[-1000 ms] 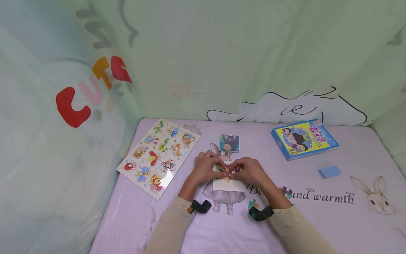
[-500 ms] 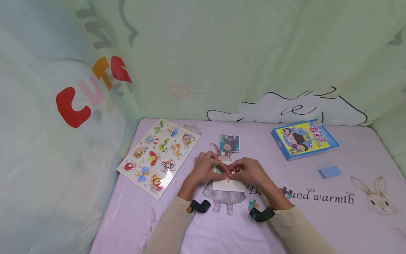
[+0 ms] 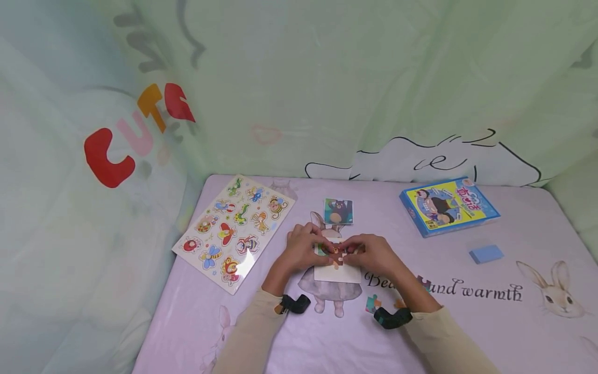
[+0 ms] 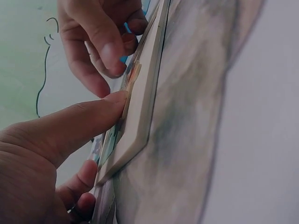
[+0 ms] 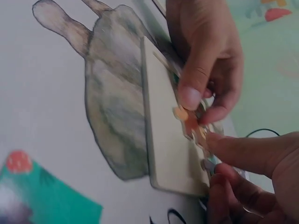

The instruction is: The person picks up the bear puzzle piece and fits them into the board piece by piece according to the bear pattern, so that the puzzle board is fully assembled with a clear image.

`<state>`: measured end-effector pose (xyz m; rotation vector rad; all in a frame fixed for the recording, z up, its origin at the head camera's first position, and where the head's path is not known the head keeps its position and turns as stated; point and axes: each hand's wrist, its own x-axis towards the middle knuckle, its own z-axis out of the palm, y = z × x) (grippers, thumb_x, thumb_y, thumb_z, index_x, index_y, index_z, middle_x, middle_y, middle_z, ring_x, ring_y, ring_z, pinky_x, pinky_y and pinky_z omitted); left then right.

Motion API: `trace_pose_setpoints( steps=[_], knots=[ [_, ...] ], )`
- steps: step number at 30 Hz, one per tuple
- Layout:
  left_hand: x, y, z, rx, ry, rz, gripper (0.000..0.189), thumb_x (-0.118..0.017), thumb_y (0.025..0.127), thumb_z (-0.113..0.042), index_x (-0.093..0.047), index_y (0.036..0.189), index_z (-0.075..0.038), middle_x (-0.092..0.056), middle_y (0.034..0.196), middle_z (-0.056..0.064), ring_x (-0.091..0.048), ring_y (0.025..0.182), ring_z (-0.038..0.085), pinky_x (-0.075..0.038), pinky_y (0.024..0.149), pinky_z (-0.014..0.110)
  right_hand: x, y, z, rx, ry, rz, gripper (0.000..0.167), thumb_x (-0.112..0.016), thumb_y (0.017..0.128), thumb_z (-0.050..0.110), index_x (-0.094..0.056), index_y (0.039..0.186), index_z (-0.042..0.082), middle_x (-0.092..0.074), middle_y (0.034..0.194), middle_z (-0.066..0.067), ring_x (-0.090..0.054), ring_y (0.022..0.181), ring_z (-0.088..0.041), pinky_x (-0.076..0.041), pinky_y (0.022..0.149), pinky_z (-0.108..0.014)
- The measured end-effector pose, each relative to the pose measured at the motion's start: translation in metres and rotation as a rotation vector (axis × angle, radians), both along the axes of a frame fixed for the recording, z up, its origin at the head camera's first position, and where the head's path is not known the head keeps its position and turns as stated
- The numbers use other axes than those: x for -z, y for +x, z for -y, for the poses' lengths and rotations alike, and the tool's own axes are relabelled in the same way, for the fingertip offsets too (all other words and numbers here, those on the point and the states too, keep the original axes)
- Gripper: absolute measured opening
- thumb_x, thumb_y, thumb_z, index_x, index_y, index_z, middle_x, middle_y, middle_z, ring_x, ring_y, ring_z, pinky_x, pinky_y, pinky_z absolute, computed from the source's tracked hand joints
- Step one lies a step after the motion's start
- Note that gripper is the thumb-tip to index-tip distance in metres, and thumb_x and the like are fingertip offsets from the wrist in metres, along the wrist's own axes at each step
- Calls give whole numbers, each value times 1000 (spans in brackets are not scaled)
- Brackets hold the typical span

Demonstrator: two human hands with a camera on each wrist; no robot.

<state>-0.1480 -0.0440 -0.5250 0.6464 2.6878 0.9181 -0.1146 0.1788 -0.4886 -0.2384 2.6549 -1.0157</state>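
Observation:
A pale board [image 3: 336, 275] lies flat before me, with brown bear jigsaw pieces [image 3: 337, 259] on its upper part. My left hand [image 3: 301, 248] holds the bear pieces at their left side between thumb and forefinger; its thumb [image 4: 100, 112] lies along their edge in the left wrist view. From the other side, my right hand [image 3: 375, 254] pinches a small jigsaw piece [image 5: 209, 165] at the board, mostly covered by the fingers. Both hands' fingertips nearly meet. Just above the board lies a card with a dark bear [image 3: 338, 211].
Loose jigsaw pieces lie by the right wrist: a teal and orange one [image 3: 372, 303], an orange one [image 3: 399, 304] and a maroon one [image 3: 425, 283]. An insect puzzle board [image 3: 233, 234] lies left. A blue and yellow box [image 3: 448, 205] and a blue block [image 3: 486, 254] stand right.
My right hand and forearm have shifted slightly right, uncovering an orange piece beside the wrist and covering more of the maroon one. My left hand stays almost still.

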Motion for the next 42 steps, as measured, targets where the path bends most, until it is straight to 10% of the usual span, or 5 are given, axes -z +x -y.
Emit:
trace_pose_setpoints(
  steps=[19, 42],
  knots=[
    [1, 2, -2, -7, -46, -14, 20, -85, 78, -45, -78, 97, -41, -52, 112, -10, -43, 107, 17, -25, 96, 47, -25, 27, -83, 88, 111, 15, 23, -76, 91, 26, -76, 112, 15, -67, 92, -1, -58, 87, -20, -50, 66, -28],
    [1, 2, -2, -4, -61, -20, 21, -85, 79, -46, -78, 98, -41, -51, 113, -10, -43, 109, 18, -25, 98, 48, -19, 48, -146, 58, 220, 180, 35, -84, 82, 36, -77, 107, 13, -67, 94, -2, -55, 87, -21, -47, 66, -30]
  ],
)
